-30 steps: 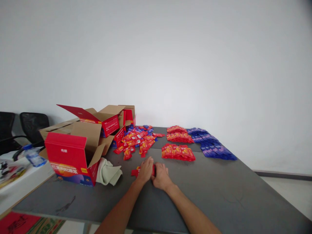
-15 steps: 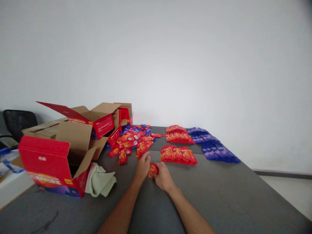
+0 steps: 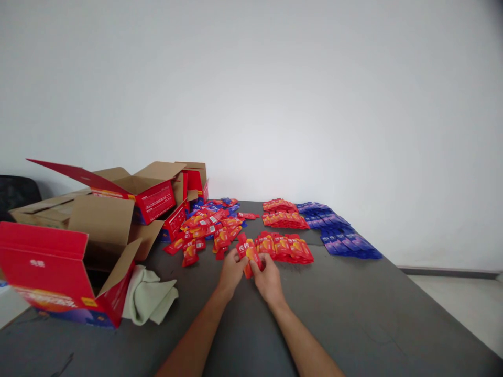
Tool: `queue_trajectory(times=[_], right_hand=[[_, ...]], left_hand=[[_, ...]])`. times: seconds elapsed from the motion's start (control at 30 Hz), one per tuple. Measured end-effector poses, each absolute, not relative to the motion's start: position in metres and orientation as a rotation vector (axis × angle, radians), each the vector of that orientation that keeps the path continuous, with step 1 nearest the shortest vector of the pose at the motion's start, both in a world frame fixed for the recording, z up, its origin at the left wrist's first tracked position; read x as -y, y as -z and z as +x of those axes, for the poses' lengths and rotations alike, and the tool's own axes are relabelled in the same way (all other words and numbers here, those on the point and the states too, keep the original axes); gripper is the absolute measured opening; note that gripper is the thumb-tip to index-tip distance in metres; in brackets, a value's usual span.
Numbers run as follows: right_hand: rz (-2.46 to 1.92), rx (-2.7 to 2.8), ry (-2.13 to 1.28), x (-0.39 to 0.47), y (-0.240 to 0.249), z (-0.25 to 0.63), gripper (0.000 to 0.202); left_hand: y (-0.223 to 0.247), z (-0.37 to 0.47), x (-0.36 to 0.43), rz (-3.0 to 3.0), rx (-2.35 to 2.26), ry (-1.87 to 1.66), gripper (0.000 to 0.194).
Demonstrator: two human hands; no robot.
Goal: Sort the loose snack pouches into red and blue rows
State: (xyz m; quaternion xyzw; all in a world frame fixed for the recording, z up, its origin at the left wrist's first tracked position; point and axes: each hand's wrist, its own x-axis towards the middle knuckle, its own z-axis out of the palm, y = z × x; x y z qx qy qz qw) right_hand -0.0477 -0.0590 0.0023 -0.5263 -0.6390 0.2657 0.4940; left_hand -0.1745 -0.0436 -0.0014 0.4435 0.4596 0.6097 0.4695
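Note:
Between my two hands a red sachet [image 3: 247, 248] with an orange print is held up, its front facing me. My left hand [image 3: 231, 272] pinches its left edge and my right hand [image 3: 268, 277] grips its lower right side. Just behind my right hand lies a row of overlapping red sachets [image 3: 293, 248]. A loose heap of red and blue sachets [image 3: 212, 222] spreads beyond my left hand. Whether more than one sachet is in my hands I cannot tell.
Open red cartons [image 3: 43, 267] stand on the left of the dark table [image 3: 334, 319], with a pale green cloth [image 3: 151, 296] beside the nearest. Farther back are more red rows [image 3: 285, 219] and, at right, fanned blue sachets [image 3: 349, 242]. A white wall rises behind.
The red sachet has been raised and turned upright towards me; my left hand has come onto its left edge. The view has shifted slightly right.

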Motion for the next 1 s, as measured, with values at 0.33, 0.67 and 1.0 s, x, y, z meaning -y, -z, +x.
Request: queue_trajectory(times=[0.33, 0.67, 1.0], right_hand=[[-1.377, 1.963, -0.182, 0.054, -0.023, -0.007, 0.039], [-1.65, 1.941, 0.093, 0.014, -0.012, 0.036, 0.037], [-1.686, 1.963, 0.127, 0.003, 0.008, 0.039, 0.037]], left_hand=[[-0.009, -0.143, 0.004, 1.3, -1.443, -1.509, 0.028], [-0.002, -0.103, -0.001, 2.094, -1.577, -1.029, 0.047], [0.021, -0.099, -0.01, 2.163, -1.704, -0.825, 0.049]])
